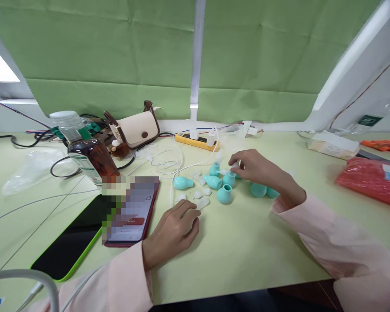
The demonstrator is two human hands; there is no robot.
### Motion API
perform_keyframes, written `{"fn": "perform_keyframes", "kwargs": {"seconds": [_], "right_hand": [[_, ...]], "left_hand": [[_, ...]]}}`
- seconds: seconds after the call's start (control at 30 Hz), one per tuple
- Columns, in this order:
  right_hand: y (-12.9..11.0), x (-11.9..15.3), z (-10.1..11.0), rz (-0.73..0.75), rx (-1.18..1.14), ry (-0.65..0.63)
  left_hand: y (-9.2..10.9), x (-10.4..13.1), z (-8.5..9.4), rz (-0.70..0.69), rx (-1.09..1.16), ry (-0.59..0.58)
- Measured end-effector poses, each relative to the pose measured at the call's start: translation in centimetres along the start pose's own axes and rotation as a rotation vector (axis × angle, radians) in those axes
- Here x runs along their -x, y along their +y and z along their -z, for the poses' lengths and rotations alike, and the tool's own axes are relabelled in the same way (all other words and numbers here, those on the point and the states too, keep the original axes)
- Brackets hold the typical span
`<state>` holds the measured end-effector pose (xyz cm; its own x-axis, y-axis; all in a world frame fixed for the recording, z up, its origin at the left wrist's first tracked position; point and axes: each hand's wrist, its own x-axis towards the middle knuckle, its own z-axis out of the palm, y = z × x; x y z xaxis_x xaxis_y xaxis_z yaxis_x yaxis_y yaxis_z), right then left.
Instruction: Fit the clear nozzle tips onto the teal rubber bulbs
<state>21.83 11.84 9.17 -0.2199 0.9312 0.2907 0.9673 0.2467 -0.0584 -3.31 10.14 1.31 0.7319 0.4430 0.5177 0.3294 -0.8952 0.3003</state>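
My right hand (255, 167) pinches a small whitish translucent plastic piece (235, 164) right above the open neck of a teal rubber bulb (229, 179). Just in front stands another teal bulb (224, 195), its round opening facing up. My left hand (175, 226) rests on the table with fingers loosely bent and thumb apart. Its fingertips are beside a clear plastic tube piece (202, 203); whether they touch it I cannot tell. Other teal bulbs lie around, one on its side (183, 183). Several small translucent pieces (199, 179) are scattered between them. More bulbs (258, 190) sit partly hidden under my right wrist.
Left of my left hand lie a phone in a red case (130, 216) and one in a green case (74, 238). Behind them stand a bottle of brown liquid (94, 158) and a cream handbag (136, 130). A yellow power strip (196, 141) trails white cables. A red plastic package (370, 180) lies right.
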Motion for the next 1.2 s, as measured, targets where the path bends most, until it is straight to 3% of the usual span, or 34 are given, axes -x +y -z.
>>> {"fn": "perform_keyframes", "kwargs": {"seconds": [0.07,0.13,0.2,0.27,0.3,0.37,0.43,0.57,0.73,0.83,0.9,0.97,1.07,1.2], "right_hand": [[-0.4,0.6,1.5,0.003,-0.034,0.096],[-1.5,2.0,3.6,0.031,-0.107,0.274],[-3.3,3.9,5.8,0.077,-0.2,0.491],[-5.3,5.6,7.0,0.133,-0.299,0.583],[-6.3,6.3,7.0,0.17,-0.375,0.561],[-8.0,7.0,5.9,0.308,-0.57,0.399],[-9.2,6.8,3.7,0.378,-0.72,0.204],[-10.0,5.2,-0.8,0.391,-0.832,0.208],[-9.4,4.0,-3.0,0.395,-0.66,0.122],[-9.3,4.0,-3.8,0.305,-0.848,-0.025],[-9.4,3.9,-4.2,0.139,-1.068,-0.163],[-9.3,3.6,-4.4,-0.04,-1.194,-0.219],[-8.9,2.9,-4.2,-0.046,-0.996,-0.07],[-7.9,2.0,-4.2,0.145,-0.235,0.21]], "left_hand": [[0.3,0.0,0.2,-0.005,0.027,0.048],[0.7,0.1,0.5,-0.004,0.061,0.114],[1.1,0.3,0.8,-0.002,0.113,0.178],[1.3,0.6,1.0,-0.016,0.21,0.222],[1.4,0.8,1.0,-0.036,0.273,0.251],[1.4,1.0,1.1,-0.076,0.373,0.296],[1.5,1.1,1.1,-0.082,0.419,0.236],[1.9,0.9,1.0,0.076,0.41,-0.048],[2.1,0.9,0.7,0.198,0.257,-0.068],[2.0,0.8,0.9,0.162,0.201,-0.09],[2.1,0.7,1.1,0.101,0.172,-0.092],[2.1,0.6,1.4,0.061,0.154,-0.087],[2.0,0.7,1.5,0.094,0.154,-0.071],[2.0,0.9,1.4,0.172,0.213,-0.084]]}}
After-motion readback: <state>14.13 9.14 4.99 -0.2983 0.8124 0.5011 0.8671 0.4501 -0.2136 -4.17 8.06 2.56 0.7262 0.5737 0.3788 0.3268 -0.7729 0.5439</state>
